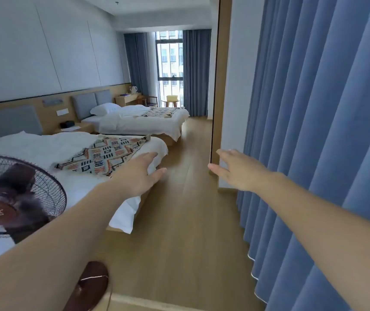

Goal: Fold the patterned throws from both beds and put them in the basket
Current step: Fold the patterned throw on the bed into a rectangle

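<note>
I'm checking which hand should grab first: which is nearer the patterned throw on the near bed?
Left. The left hand is open just right of the throw, over a corner of the near bed. The right hand is open across the aisle, beside the blue curtain.

Left hand [139,173] and right hand [240,171] outstretched, fingers straight. Near throw [103,157] lies on near bed [45,147]; far throw [157,111] on far bed [134,124].

Open lane along pale wooden plank floor [186,221], between white-sheeted near bed [33,147] on left and pleated blue curtain [314,108] on right. Narrowed ahead by white wall corner [235,86]. Crowded low left by dark wire-caged fan [51,187].
</note>
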{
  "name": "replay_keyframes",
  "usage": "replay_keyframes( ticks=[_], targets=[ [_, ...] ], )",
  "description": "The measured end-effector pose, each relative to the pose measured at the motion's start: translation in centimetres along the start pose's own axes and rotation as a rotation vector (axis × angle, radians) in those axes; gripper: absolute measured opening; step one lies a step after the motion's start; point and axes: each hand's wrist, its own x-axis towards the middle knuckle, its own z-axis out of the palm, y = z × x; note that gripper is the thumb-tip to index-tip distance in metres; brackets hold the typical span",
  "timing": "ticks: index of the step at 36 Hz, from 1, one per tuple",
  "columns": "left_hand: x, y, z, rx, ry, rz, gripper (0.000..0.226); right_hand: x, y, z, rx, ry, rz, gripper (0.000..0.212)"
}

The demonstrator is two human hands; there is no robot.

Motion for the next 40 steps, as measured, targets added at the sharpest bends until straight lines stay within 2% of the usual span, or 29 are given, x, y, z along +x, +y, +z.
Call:
replay_keyframes(
  ticks=[13,21,30,36,40],
  targets=[
    [10.5,-9.0,3.9,0.013,-0.128,0.003,0.069,12.1,0.7,5.4,-0.024,-0.080,0.113,0.074],
    [15.7,-11.5,7.7,0.038,-0.159,0.004,0.067,18.4,2.8,10.0,-0.019,-0.146,0.103,0.074],
    [24.5,-12.9,12.2,0.054,-0.157,-0.065,0.067,28.7,9.1,13.9,0.003,-0.152,0.040,0.074],
    [32.2,-12.4,14.4,0.046,-0.135,-0.110,0.066,37.2,14.7,13.9,0.034,-0.143,0.018,0.080],
    [36.6,-12.3,15.8,0.054,-0.115,-0.150,0.065,41.8,17.7,13.5,0.033,-0.157,-0.025,0.074]
  ],
)
